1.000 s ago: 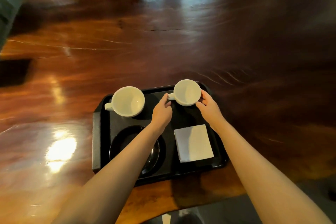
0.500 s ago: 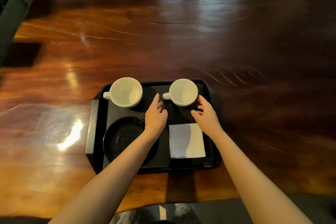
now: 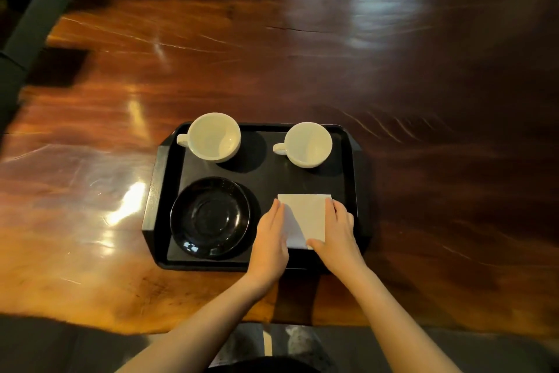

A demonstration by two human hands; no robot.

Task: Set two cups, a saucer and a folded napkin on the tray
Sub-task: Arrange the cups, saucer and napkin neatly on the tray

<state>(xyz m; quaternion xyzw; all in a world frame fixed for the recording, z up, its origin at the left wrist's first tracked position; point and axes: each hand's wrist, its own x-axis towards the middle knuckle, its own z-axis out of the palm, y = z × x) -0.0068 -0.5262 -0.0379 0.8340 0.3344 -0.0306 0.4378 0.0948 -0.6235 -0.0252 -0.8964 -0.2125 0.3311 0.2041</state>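
A black tray (image 3: 348, 179) lies on the wooden table near its front edge. Two white cups stand along its far side, one at the left (image 3: 213, 136) and one at the right (image 3: 307, 144), both with handles pointing left. A black saucer (image 3: 210, 217) rests in the near left part of the tray. A folded white napkin (image 3: 305, 218) lies flat in the near right part. My left hand (image 3: 270, 236) lies flat against the napkin's left edge and my right hand (image 3: 337, 230) against its right edge, fingers straight, thumb over the near corner.
The glossy reddish-brown wooden table (image 3: 272, 64) stretches far beyond the tray. A dark post (image 3: 33, 18) stands past the table's left edge. The floor (image 3: 272, 342) shows below the table's near edge.
Both hands have drawn back from the right cup to the napkin and now flank it. The right cup stands alone on the tray. The camera has tilted down and moved closer.
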